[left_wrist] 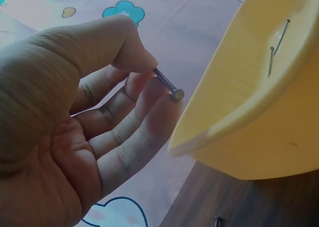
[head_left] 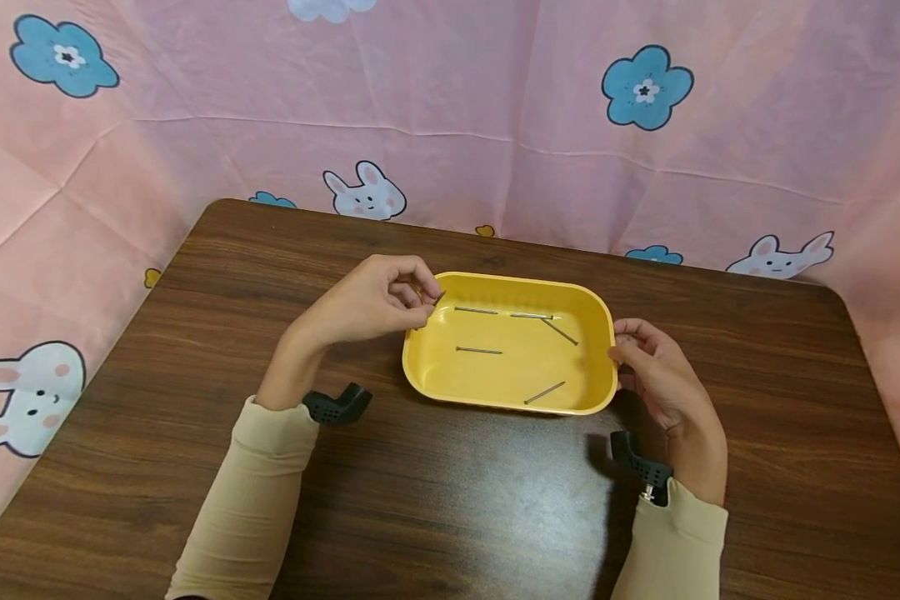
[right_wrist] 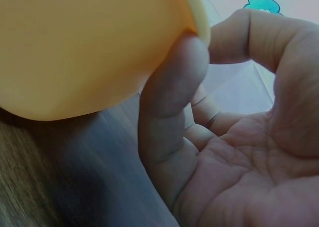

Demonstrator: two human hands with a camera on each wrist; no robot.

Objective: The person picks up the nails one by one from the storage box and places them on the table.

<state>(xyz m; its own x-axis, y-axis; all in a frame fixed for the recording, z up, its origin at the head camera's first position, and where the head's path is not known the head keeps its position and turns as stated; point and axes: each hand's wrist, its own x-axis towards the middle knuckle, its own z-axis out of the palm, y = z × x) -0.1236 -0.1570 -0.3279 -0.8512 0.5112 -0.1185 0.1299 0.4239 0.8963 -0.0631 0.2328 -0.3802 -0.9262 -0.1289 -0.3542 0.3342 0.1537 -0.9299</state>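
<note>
Tray (head_left: 510,373), yellow, one, on the table (head_left: 450,508), also one. My left hand (head_left: 378,302), one: thumb and fingertip pinch a held nail (left_wrist: 165,81) by its shank, other fingers loosely bent, beside the tray's left end; whether the nail is over the rim, I cannot tell. My right hand (head_left: 663,375), one: thumb and fingers grip the rim at the tray's right end. Handling note, in my judgement: so thin a shank wants a firm fingertip pinch, knuckles clear of the tray's wall, with the right grip steady and level so that loose contents do not slide. Count of nails: five discernible inside the tray, three toward its far side (head_left: 476,311), one left of its middle (head_left: 480,350), one toward its near side (head_left: 545,392); one pinched; one table nail (left_wrist: 218,221) below the tray's left end, only partly visible. Total seven, barring any overlapped. Wrist mounts (head_left: 337,406), black, two, nearer me than the tray.
</note>
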